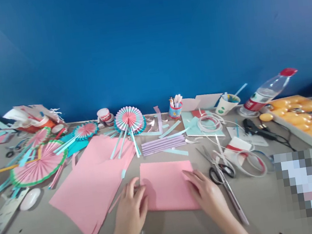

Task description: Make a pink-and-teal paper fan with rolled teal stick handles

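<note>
A folded sheet of pink paper (167, 187) lies flat on the table in front of me, its fold along the near edge. My left hand (132, 207) is at its left edge, fingers curled and closed on the paper's side. On the right edge, my right hand (205, 191) grips the same sheet, fingertips on top of it. To the left spreads a stack of larger pink sheets (88, 192). Just right of my right hand are black-handled scissors (216, 166) and a slim utility knife (233, 195).
Pleated paper fans (130, 120) and purple pleated strips (162, 145) lie farther back. A plastic bottle (265, 93) leans near a yellow padded box (309, 114). A glue gun (262, 133), tape roll (251, 163), coiled white cord (209, 123) and white mouse (30, 199) surround the work area.
</note>
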{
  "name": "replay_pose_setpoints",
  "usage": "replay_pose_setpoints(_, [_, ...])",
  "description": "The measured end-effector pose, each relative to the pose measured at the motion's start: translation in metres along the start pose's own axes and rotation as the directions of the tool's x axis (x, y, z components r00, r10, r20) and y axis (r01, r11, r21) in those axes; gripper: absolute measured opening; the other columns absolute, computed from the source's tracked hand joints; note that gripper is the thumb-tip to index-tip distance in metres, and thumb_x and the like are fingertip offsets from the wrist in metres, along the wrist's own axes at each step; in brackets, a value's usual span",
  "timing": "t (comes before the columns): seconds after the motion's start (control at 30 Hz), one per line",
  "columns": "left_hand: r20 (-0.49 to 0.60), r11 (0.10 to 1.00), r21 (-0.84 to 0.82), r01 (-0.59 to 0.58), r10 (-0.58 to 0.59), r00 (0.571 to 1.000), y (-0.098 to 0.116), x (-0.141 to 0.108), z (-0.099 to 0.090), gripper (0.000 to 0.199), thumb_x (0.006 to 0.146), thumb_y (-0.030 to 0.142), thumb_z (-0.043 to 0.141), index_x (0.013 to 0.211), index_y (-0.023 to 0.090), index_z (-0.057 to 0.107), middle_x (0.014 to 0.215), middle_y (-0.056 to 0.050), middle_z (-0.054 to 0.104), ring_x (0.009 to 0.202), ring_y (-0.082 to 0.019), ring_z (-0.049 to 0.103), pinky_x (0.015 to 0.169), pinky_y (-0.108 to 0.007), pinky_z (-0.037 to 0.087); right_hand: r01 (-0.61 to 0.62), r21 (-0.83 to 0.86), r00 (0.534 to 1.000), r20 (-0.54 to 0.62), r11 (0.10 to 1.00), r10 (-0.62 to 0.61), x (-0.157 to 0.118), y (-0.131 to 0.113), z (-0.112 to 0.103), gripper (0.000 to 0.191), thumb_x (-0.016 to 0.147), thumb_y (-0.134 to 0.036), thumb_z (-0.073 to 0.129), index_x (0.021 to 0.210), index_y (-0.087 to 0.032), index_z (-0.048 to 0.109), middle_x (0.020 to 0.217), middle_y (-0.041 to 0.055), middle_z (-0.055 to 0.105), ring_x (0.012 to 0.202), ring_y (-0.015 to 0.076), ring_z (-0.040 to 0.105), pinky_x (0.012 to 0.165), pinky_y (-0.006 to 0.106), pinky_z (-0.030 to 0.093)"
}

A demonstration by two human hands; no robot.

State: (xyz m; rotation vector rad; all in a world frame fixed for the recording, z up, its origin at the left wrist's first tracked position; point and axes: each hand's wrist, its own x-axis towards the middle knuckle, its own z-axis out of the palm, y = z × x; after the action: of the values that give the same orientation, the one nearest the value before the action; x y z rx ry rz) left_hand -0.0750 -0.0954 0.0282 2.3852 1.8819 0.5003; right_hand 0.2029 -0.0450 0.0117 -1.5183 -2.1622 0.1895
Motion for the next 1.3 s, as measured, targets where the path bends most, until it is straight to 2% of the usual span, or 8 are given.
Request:
replay_pose_setpoints(0.1, [0.053,0.989,0.034,-0.143,0.141,0.989,0.01,0.01,-0.013,0.033,0.096,0.025,0.046,0.125,0.02,0.06,0.149,-0.012,0.043,0.134,-0.029,0.046,0.105,-0.045,0.046,0.028,-0.009,0.999,0.019,1.0,-0.028,0.002,0.002,-0.001,0.035,0.092,-0.022,0.04,0.113,-0.02,0.068,0.104,0.0114,0.07,0.085,0.0226,0.07,0.07,0.031,0.056])
replay_pose_setpoints(0.17, [0.148,0.951,-0.004,-0.308,0.305,0.941,0.014,0.017,-0.018,0.041,0.098,0.037,0.047,0.133,0.018,0.054,0.153,-0.011,0.04,0.141,-0.028,0.037,0.114,-0.046,0.037,0.043,-0.017,0.999,0.03,0.999,-0.043,0.003,0.003,0.0,0.035,0.092,-0.023,0.039,0.111,-0.02,0.068,0.103,0.0111,0.07,0.083,0.0225,0.07,0.069,0.031,0.056])
replay_pose_setpoints(0.23, [0.224,0.925,-0.034,-0.379,0.377,0.899,0.016,0.024,-0.019,0.055,0.097,0.05,0.046,0.141,0.017,0.047,0.153,-0.011,0.04,0.144,-0.028,0.032,0.117,-0.047,0.031,0.049,-0.021,0.999,0.023,0.999,-0.048,0.002,0.006,0.001,0.035,0.092,-0.022,0.038,0.111,-0.02,0.068,0.102,0.011,0.071,0.083,0.0223,0.071,0.069,0.031,0.056])
replay_pose_setpoints(0.37, [0.29,0.931,-0.042,-0.363,0.359,0.887,0.014,0.028,-0.013,0.07,0.094,0.061,0.046,0.15,0.019,0.036,0.155,-0.01,0.039,0.146,-0.03,0.028,0.118,-0.049,0.027,0.052,-0.018,0.999,-0.015,0.998,-0.053,0.0,0.011,0.005,0.036,0.092,-0.021,0.037,0.112,-0.018,0.068,0.103,0.0114,0.071,0.086,0.0231,0.071,0.07,0.032,0.057])
replay_pose_setpoints(0.47, [0.304,0.94,-0.033,-0.338,0.332,0.893,0.013,0.025,-0.009,0.069,0.093,0.058,0.049,0.15,0.02,0.035,0.157,-0.009,0.035,0.147,-0.029,0.025,0.118,-0.048,0.027,0.065,-0.03,0.998,0.001,0.997,-0.065,0.001,0.011,0.005,0.036,0.093,-0.022,0.037,0.112,-0.019,0.067,0.102,0.0105,0.072,0.084,0.0222,0.072,0.068,0.03,0.057])
replay_pose_setpoints(0.67, [0.318,0.953,-0.004,-0.303,0.289,0.903,0.012,0.017,-0.005,0.068,0.092,0.053,0.054,0.149,0.023,0.036,0.156,-0.006,0.036,0.146,-0.03,0.025,0.118,-0.057,0.021,0.105,-0.081,0.994,0.033,0.991,-0.103,0.005,0.014,0.003,0.037,0.096,-0.025,0.036,0.115,-0.021,0.068,0.104,0.0104,0.072,0.086,0.0219,0.073,0.066,0.029,0.057])
replay_pose_setpoints(0.87, [0.331,0.957,-0.015,-0.29,0.279,0.902,0.011,0.014,-0.001,0.07,0.092,0.054,0.054,0.151,0.022,0.034,0.159,-0.005,0.031,0.148,-0.031,0.021,0.118,-0.058,0.021,0.132,-0.14,0.991,0.006,0.981,-0.133,0.002,0.018,0.007,0.039,0.098,-0.031,0.035,0.114,-0.021,0.069,0.103,0.0106,0.073,0.088,0.0224,0.073,0.069,0.029,0.058])
replay_pose_setpoints(1.3, [0.316,0.961,-0.062,-0.27,0.275,0.908,0.009,0.012,0.002,0.071,0.093,0.058,0.048,0.152,0.023,0.03,0.159,-0.006,0.032,0.148,-0.03,0.021,0.12,-0.057,0.015,0.142,-0.121,0.989,-0.031,0.983,-0.146,0.002,0.019,0.006,0.038,0.097,-0.028,0.037,0.112,-0.02,0.071,0.101,0.0108,0.073,0.089,0.0234,0.073,0.07,0.03,0.058])
